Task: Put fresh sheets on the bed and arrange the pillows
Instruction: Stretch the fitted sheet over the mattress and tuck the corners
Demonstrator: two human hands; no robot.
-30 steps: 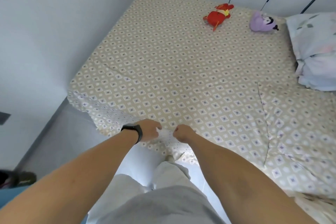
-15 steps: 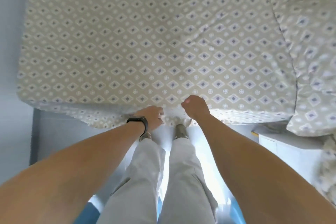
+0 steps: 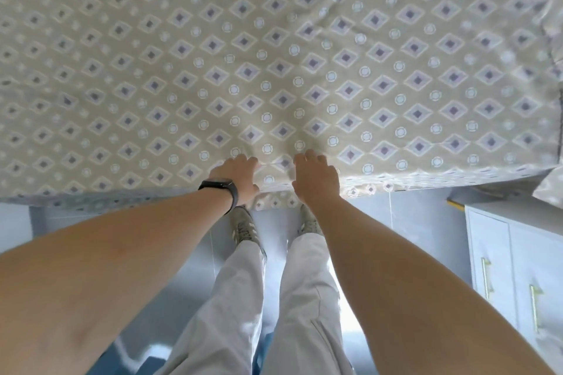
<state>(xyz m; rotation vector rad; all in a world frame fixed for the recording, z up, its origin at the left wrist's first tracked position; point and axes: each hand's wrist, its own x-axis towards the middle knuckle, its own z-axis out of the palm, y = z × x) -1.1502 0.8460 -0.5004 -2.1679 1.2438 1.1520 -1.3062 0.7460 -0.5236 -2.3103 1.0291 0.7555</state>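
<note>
A beige sheet (image 3: 274,55) printed with purple diamonds and pale rings covers the bed and fills the view from 9 o'clock round through 12 to 3 o'clock; its near edge hangs over the mattress side just ahead of the person's feet. Both hands rest on that edge close together, at the centre of the view. The left hand (image 3: 239,178), with a black wristband (image 3: 222,189) on its wrist, lies knuckles up with its fingers bent down onto the fabric; the right hand (image 3: 315,178) lies the same way just beside it. Whether either hand actually pinches the cloth cannot be told. Small creases fan out from between them toward 12 o'clock. At 4 o'clock stands a white cabinet (image 3: 518,268) with gold handles, on a grey tiled floor (image 3: 411,222).
</note>
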